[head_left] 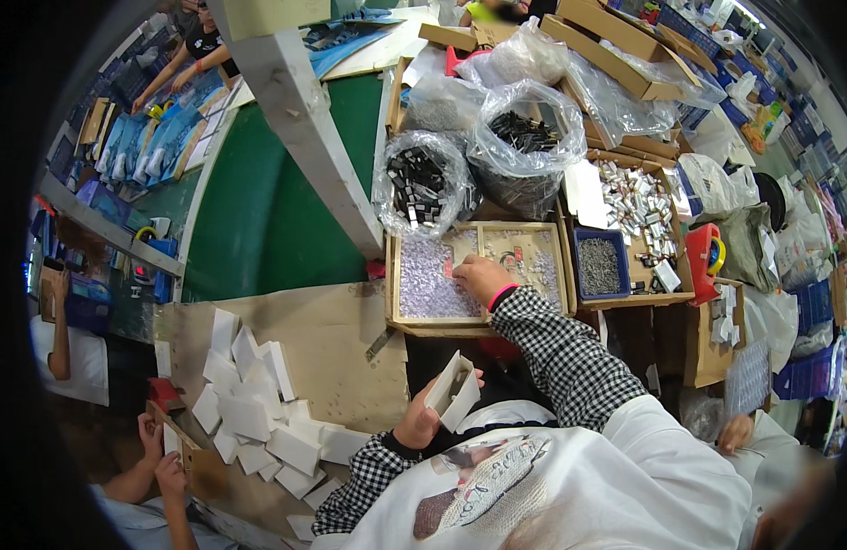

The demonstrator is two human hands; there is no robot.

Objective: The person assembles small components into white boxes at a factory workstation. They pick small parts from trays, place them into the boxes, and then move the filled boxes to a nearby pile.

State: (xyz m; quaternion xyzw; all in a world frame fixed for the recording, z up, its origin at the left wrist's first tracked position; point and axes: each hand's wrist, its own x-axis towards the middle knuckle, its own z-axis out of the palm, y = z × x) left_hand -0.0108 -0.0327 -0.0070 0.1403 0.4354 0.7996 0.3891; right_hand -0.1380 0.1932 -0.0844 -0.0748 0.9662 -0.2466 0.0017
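My left hand is closed around a small white open-topped box, held tilted just in front of my body. Something dark shows inside the box, too small to name. Out over a shallow wooden tray, my right hand has its fingers bent down at the small clear pieces in the left compartment. Whatever its fingertips pinch is hidden. A divider splits the tray, and fewer clear pieces lie scattered in the right compartment.
White boxes lie heaped on brown cardboard to my left. Behind the tray stand plastic bags of black parts. A blue bin of small metal parts is at right. A slanting post rises behind; a co-worker's hands are at lower left.
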